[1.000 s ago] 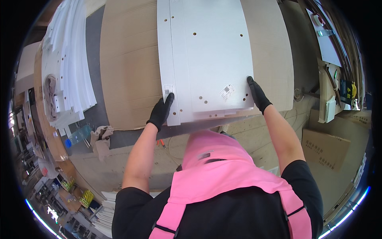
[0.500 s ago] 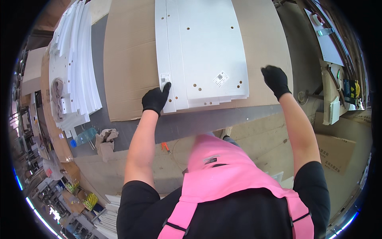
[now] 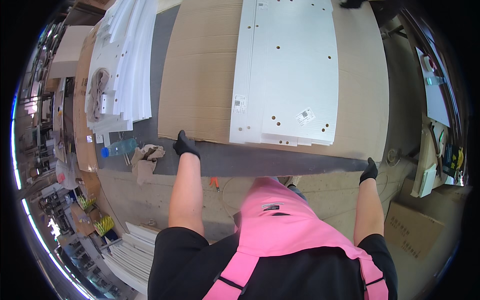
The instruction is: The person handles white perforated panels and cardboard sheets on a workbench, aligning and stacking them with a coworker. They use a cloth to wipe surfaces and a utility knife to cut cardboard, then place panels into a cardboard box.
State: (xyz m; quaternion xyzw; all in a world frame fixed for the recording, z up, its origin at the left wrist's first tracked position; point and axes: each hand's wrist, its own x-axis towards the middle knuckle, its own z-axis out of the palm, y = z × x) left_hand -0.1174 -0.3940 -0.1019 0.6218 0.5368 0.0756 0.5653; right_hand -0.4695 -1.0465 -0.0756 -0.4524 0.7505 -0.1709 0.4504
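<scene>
A large brown cardboard sheet lies on the dark grey table. On it rests a stack of white boards with drilled holes and stuck-on labels. My left hand, in a black glove, is closed on the sheet's near edge, left of the boards. Near the sheet's front right corner, my right hand, also black-gloved, grips the same edge. The fingers of both hands are partly hidden. Neither hand touches the boards.
More white boards are piled at the left with a rolled cloth on top. A plastic bottle and a crumpled rag lie near the table's front left. A black-gloved hand of another person shows at the far edge.
My left hand has let go of the boards and moved to the cardboard's front edge. My right hand has come down to the front right corner. Another person's hand has appeared at the far side.
</scene>
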